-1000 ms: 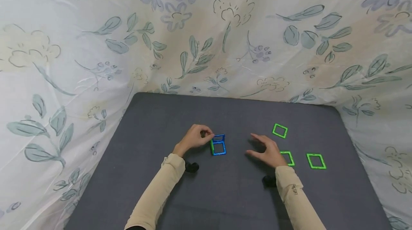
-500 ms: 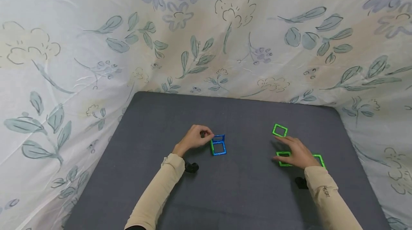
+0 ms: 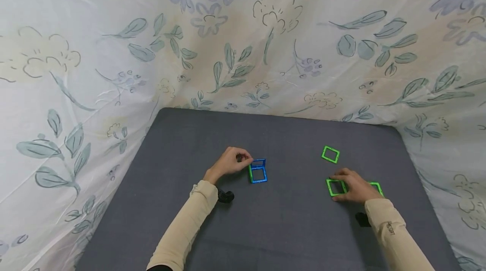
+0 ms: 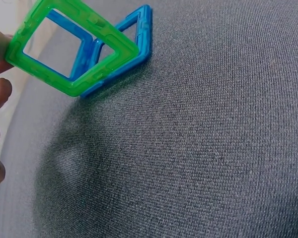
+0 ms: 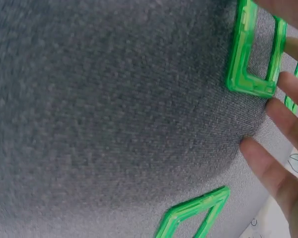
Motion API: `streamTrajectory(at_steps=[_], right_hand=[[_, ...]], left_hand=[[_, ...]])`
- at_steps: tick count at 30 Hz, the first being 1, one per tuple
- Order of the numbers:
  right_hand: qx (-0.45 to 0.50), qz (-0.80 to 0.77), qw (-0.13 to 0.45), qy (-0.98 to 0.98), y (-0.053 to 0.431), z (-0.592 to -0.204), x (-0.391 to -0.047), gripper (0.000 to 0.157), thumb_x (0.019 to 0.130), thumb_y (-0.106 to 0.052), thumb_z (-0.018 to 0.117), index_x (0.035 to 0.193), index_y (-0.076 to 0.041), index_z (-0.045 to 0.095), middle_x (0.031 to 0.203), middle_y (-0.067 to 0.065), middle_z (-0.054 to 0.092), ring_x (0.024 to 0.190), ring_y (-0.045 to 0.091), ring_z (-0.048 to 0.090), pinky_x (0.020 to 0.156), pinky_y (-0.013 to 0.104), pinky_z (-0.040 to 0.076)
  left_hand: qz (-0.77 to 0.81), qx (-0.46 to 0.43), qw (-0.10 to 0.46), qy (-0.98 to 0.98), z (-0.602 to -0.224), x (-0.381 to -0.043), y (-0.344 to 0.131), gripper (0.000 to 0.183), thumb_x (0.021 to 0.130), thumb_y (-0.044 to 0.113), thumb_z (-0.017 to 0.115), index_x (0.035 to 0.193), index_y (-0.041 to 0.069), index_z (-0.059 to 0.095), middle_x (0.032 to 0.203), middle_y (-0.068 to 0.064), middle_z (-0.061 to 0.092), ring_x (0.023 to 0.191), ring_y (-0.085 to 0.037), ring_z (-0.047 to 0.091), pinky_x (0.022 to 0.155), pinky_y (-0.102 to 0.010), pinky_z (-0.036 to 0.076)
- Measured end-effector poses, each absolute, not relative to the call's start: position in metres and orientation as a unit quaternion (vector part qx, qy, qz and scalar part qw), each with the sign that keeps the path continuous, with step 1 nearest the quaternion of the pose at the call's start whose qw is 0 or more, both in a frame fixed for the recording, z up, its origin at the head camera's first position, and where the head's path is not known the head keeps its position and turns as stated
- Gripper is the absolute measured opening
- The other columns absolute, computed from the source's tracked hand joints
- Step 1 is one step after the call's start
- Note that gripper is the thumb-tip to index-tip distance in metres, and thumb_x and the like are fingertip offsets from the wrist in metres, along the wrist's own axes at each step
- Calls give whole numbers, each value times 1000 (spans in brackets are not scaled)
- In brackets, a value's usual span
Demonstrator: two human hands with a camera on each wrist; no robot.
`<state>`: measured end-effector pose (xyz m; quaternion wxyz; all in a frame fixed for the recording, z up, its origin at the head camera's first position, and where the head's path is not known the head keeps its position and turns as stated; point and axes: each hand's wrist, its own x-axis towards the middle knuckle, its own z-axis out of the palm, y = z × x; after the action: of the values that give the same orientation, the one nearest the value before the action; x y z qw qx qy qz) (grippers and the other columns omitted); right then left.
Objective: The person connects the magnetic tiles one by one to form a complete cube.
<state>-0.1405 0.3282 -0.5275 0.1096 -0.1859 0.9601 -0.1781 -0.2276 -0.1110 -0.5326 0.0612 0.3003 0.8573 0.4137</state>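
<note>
In the head view my left hand (image 3: 229, 162) pinches a corner of a green square magnetic tile frame (image 4: 45, 73). This green tile stands on edge against two joined blue tile frames. One blue tile (image 3: 260, 181) lies flat; the other blue tile (image 3: 264, 163) rises at its far side. To the right, my right hand (image 3: 354, 187) holds a second green tile (image 5: 241, 47) by opposite edges, thumb on the near side and fingers on the far side. It lies on the table, partly covered by the hand.
Beyond the right hand lies another green tile (image 3: 337, 157). A further green tile (image 3: 380, 188) is partly hidden behind the right hand. The dark grey table (image 3: 190, 136) ends at a floral cloth (image 3: 228, 22) at the back and sides.
My right hand has moved right from the middle of the table to the green tile, its thumb and fingers closing on the edges. The left hand stays at the upright green tile.
</note>
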Motion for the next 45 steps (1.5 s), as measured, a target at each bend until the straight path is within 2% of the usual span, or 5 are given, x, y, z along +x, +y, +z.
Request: streamTrajectory(at_steps=[10, 21, 35, 42, 45], right_hand=[[-221, -157, 100, 957, 329, -529, -144, 61, 67, -33, 96, 113, 1, 75, 99, 5, 64, 91, 24, 63, 80, 46, 53], [-204, -158, 86, 962, 331, -534, -140, 57, 70, -35, 92, 113, -2, 76, 98, 4, 66, 83, 13, 57, 73, 39, 51], [-187, -172, 44, 966, 333, -542, -135, 58, 71, -31, 90, 116, 2, 73, 112, 21, 70, 103, 41, 67, 88, 59, 54], [-177, -233, -36, 956, 329, -540, -136, 56, 71, -23, 93, 118, -1, 73, 101, 11, 70, 86, 23, 64, 75, 46, 54], [-174, -267, -61, 946, 321, -538, -138, 59, 71, -19, 93, 122, -1, 71, 104, 11, 71, 88, 26, 66, 75, 44, 56]], left_hand=[[406, 299, 71, 861, -531, -228, -112, 18, 99, 19, 69, 98, 4, 79, 78, -4, 69, 63, -5, 46, 61, -19, 38], [408, 307, 67, 857, -530, -228, -113, 18, 99, 18, 68, 98, 5, 79, 78, -3, 68, 63, -5, 46, 61, -19, 38], [402, 306, 72, 860, -531, -228, -113, 18, 99, 20, 68, 99, 6, 79, 79, -2, 69, 63, -4, 47, 60, -19, 39], [399, 304, 72, 862, -532, -229, -113, 18, 99, 20, 68, 99, 6, 79, 79, -2, 69, 63, -5, 47, 61, -20, 39], [399, 305, 73, 861, -532, -230, -112, 18, 99, 19, 68, 99, 6, 79, 80, -3, 69, 63, -5, 47, 61, -20, 39]])
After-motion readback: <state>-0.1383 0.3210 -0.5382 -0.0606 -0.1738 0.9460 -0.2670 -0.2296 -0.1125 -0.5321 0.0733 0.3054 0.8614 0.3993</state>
